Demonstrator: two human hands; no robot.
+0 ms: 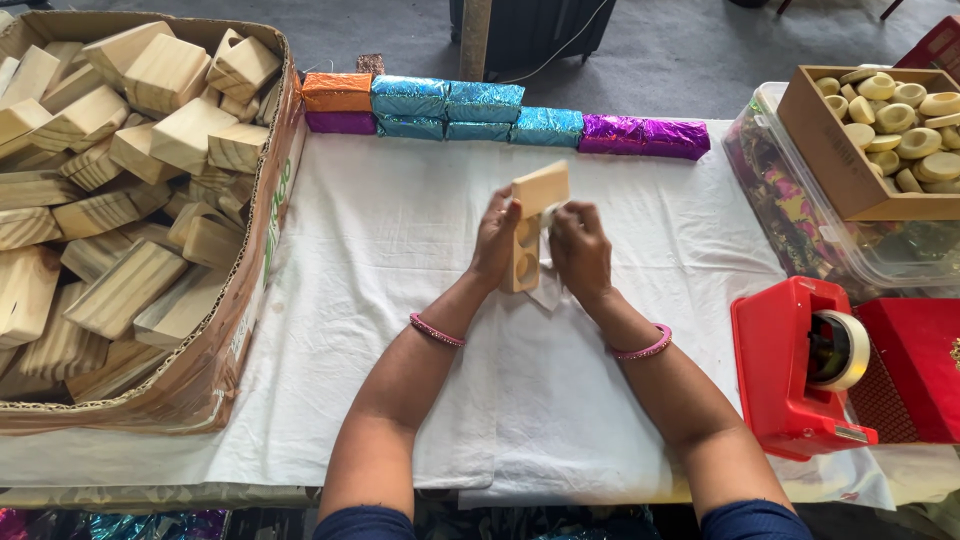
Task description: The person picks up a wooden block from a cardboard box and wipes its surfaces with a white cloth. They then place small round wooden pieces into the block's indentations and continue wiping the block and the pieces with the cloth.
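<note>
My left hand [495,240] and my right hand [580,250] hold a pale wooden block [530,220] upright over the middle of the white cloth [400,300]. The block has round hollows in its side and a flat wooden piece at its top. My left hand grips its left edge; my right hand pinches its right side, with a bit of white paper under the fingers. A pink bangle sits on each wrist.
A big cardboard box [240,330] full of wooden blocks stands at the left. Foil-wrapped blocks [500,120] in orange, blue and purple line the far edge. A red tape dispenser [795,365], a clear tub [800,220] and a box of round wax pieces [890,130] are at the right.
</note>
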